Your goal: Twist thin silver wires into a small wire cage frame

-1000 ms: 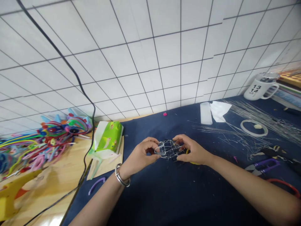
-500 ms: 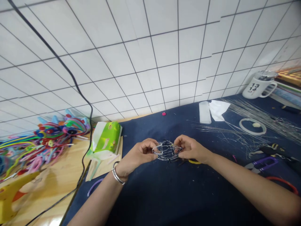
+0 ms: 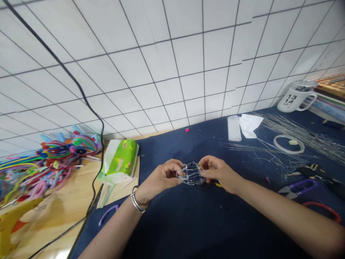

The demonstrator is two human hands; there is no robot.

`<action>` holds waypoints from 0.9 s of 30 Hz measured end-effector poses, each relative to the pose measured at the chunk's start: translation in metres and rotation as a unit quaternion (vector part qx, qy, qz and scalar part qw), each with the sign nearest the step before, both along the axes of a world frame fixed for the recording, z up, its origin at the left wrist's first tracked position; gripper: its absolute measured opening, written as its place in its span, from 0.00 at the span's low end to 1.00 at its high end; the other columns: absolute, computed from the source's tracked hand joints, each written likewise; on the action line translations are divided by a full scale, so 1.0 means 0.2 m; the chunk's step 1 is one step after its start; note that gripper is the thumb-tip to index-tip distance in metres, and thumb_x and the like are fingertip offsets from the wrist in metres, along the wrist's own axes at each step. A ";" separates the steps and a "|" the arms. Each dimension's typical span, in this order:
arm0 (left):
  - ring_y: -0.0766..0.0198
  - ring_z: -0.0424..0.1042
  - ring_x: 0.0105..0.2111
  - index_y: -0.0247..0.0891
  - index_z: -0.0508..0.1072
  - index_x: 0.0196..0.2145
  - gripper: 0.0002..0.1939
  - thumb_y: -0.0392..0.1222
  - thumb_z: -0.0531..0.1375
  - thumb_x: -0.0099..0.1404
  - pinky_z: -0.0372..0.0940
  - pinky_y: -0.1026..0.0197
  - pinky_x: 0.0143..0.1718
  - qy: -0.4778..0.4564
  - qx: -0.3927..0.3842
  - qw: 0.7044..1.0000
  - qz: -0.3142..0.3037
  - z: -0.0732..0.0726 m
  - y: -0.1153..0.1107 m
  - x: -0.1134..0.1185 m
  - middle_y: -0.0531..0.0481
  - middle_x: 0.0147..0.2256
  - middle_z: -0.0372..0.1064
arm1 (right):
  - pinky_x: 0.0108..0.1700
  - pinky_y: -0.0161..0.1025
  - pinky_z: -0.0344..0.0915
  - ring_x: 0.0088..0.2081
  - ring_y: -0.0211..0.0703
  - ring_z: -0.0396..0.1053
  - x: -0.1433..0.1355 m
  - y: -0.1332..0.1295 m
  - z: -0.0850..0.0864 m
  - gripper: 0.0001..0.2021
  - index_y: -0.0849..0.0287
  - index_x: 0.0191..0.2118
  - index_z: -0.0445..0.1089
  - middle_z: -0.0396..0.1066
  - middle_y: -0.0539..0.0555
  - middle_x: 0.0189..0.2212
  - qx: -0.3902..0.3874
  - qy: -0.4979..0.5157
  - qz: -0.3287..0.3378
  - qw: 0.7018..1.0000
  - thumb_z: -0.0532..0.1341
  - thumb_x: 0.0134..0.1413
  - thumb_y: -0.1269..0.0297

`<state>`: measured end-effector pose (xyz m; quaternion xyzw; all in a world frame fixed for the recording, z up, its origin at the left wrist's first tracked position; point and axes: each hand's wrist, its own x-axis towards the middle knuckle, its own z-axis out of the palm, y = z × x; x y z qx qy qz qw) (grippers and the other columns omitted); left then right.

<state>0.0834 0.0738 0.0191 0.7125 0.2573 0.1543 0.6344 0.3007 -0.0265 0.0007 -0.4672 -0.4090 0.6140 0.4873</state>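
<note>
Between my hands, over the dark blue table cover [image 3: 167,223], is a small rounded wire frame [image 3: 192,173] of silvery strands with dark bits tied along it. My left hand [image 3: 168,175] pinches its left end between thumb and fingers. On the other side, my right hand [image 3: 217,172] grips the right edge with thumb and forefinger. A small yellow piece [image 3: 218,185] shows below the right hand, mostly hidden. Silver bangles [image 3: 137,202] circle my left wrist.
Loose wires [image 3: 293,135], a clear tape ring [image 3: 289,144], white paper pieces [image 3: 250,125], purple-handled scissors [image 3: 303,185] and a white mug [image 3: 295,96] lie to the right. Leftward are a tissue pack [image 3: 122,156], colourful pipe cleaners [image 3: 40,172], a yellow glue gun [image 3: 16,219] and a black cable [image 3: 81,90].
The wire frame has turned slightly in my hands, and my right hand's fingers have closed in on its right edge. My left hand has shifted slightly right.
</note>
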 end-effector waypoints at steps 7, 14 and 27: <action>0.68 0.65 0.36 0.34 0.68 0.33 0.08 0.34 0.62 0.54 0.65 0.61 0.39 0.009 0.009 1.000 -0.001 0.02 -0.03 0.02 0.46 0.46 0.57 | 0.32 0.33 0.63 0.35 0.37 0.62 -0.04 -0.02 0.01 0.15 0.57 0.38 0.62 0.61 0.49 0.33 0.000 -0.018 -0.028 0.999 0.64 0.42 0.72; 0.69 0.64 0.34 0.35 0.67 0.33 0.07 0.33 0.60 0.55 0.66 0.62 0.36 0.082 0.117 0.989 0.028 0.11 -0.08 0.01 0.46 0.46 0.58 | 0.30 0.34 0.64 0.35 0.37 0.63 -0.03 -0.01 -0.03 0.14 0.58 0.40 0.62 0.63 0.52 0.35 -0.018 -0.026 -0.028 0.999 0.63 0.45 0.68; 0.72 0.62 0.27 0.37 0.67 0.33 0.06 0.33 0.58 0.55 0.64 0.65 0.29 0.164 0.244 0.956 -0.008 0.25 -0.14 0.00 0.48 0.45 0.60 | 0.49 0.44 0.60 0.47 0.44 0.62 -0.05 -0.02 -0.04 0.20 0.56 0.46 0.64 0.65 0.53 0.42 0.064 -0.059 0.038 0.995 0.65 0.45 0.65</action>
